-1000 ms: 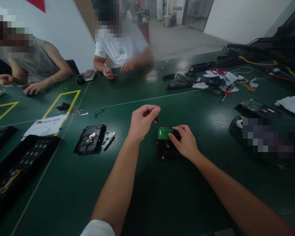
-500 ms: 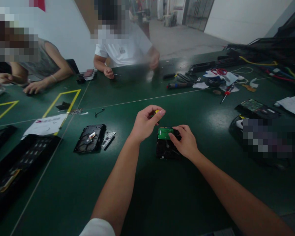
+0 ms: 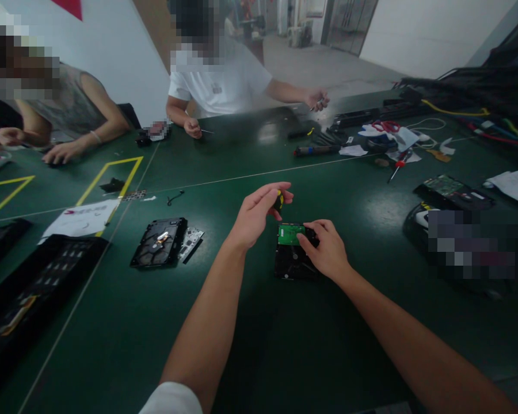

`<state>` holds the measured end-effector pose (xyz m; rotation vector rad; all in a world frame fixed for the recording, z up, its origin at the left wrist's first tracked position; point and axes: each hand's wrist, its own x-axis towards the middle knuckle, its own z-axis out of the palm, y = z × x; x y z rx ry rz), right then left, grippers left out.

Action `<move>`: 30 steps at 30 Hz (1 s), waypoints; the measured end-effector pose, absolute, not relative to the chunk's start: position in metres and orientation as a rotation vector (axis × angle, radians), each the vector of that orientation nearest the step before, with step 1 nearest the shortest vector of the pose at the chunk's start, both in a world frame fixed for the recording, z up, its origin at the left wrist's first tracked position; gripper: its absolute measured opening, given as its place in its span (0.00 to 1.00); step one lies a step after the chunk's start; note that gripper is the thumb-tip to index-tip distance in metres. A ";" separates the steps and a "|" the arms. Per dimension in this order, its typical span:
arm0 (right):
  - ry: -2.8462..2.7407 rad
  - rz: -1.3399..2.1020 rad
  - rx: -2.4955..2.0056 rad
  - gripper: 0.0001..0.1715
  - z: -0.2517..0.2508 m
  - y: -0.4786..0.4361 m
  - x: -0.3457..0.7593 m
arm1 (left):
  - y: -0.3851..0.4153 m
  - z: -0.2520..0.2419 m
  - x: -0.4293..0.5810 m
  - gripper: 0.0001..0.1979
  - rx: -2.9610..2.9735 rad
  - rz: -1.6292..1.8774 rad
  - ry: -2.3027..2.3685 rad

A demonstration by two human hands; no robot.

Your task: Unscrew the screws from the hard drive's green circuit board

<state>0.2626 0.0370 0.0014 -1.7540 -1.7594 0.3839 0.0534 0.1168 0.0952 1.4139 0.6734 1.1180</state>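
Observation:
A hard drive (image 3: pixel 290 267) lies on the table in front of me, its green circuit board (image 3: pixel 288 234) facing up. My right hand (image 3: pixel 330 250) grips the drive by its right side, with the thumb over the board and fingers at the far edge. Above the drive's far left corner, my left hand (image 3: pixel 256 215) is closed round the yellow-and-black handle of a screwdriver (image 3: pixel 279 200). The screwdriver's shaft and tip are hidden behind the fingers, so I cannot tell whether it touches a screw.
Left of me lie another hard drive (image 3: pixel 157 247), a loose circuit board (image 3: pixel 192 244) and a long black casing (image 3: pixel 47 287). A third drive (image 3: pixel 455 191) is at right. Tools, including a red-handled screwdriver (image 3: pixel 399 164), and cables lie further back. Two co-workers sit across the table.
My left fingers have shifted round the screwdriver handle, and more of its yellow and black shows. My right hand and the drive stay put. The white-shirted co-worker's arm has stretched out to the right.

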 end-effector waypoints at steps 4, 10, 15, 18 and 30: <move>-1.770 0.353 -1.751 0.25 0.002 0.037 0.262 | 0.116 0.096 0.054 0.15 1.443 1.156 0.737; -1.737 0.374 -1.733 0.24 0.001 0.036 0.261 | 0.115 0.091 0.057 0.16 1.554 1.232 0.920; -1.716 0.409 -1.721 0.23 0.002 0.035 0.261 | 0.113 0.090 0.062 0.18 1.509 1.182 0.856; -1.715 0.404 -1.708 0.22 0.001 0.035 0.262 | 0.111 0.093 0.062 0.15 1.555 1.153 0.783; -1.729 0.397 -1.725 0.21 0.003 0.035 0.261 | 0.114 0.092 0.062 0.13 1.445 1.171 0.794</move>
